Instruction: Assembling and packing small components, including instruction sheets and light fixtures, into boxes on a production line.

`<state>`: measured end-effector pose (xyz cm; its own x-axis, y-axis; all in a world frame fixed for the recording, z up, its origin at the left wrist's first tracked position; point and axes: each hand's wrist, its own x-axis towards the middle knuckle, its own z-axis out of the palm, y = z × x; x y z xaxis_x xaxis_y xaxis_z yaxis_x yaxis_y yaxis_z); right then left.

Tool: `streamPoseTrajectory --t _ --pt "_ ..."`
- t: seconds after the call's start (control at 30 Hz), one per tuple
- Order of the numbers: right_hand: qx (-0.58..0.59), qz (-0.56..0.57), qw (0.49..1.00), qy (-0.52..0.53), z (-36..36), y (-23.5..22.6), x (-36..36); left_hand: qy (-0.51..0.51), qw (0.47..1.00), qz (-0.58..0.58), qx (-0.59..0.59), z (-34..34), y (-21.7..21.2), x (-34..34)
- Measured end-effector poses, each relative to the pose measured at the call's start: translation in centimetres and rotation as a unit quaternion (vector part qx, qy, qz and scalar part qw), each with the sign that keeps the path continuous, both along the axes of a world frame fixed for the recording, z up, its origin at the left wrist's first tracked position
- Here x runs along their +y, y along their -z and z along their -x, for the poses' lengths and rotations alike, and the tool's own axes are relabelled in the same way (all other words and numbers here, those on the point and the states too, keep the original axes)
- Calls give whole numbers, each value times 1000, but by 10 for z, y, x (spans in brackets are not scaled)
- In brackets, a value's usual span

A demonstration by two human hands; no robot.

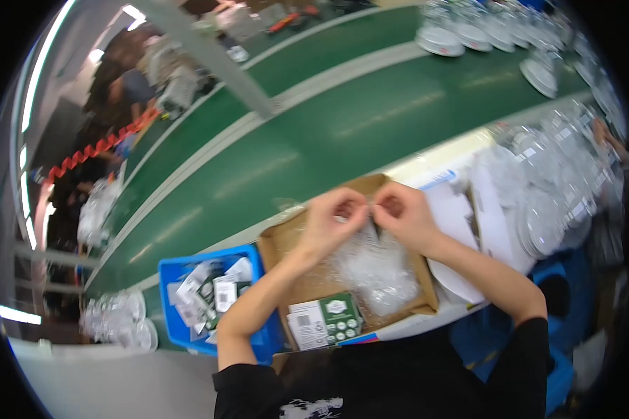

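My left hand (334, 222) and my right hand (407, 218) meet fingertip to fingertip over an open cardboard box (276, 244). Both pinch what looks like a thin clear plastic bag (365, 237); its edge is mostly hidden by my fingers. Below them, a heap of crumpled clear plastic (381, 279) fills the right part of the box. Green-and-white printed cards or small cartons (325, 321) lie at its near left corner.
Left of the box stands a blue bin (171, 286) holding several printed cards (206, 293). A green conveyor belt (314, 133) runs beyond. On the right are clear-wrapped round white items (538, 188); similar wrapped items (440, 35) sit on the belt. A metal post (217, 59) rises far left.
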<state>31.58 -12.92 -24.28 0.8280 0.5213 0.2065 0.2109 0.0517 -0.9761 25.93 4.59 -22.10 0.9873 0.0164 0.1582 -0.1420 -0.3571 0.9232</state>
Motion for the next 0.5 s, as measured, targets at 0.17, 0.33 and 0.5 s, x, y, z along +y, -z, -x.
streamPoseTrajectory --t 0.17,0.33,0.5 --pt "47 14 999 11 2 7 -9 55 998 -1 -23 0 -2 -12" --pt "26 26 999 -6 4 5 -3 57 998 5 -36 6 -7 -10" --pt "27 24 999 5 2 11 -4 55 998 16 -38 2 -4 -10"
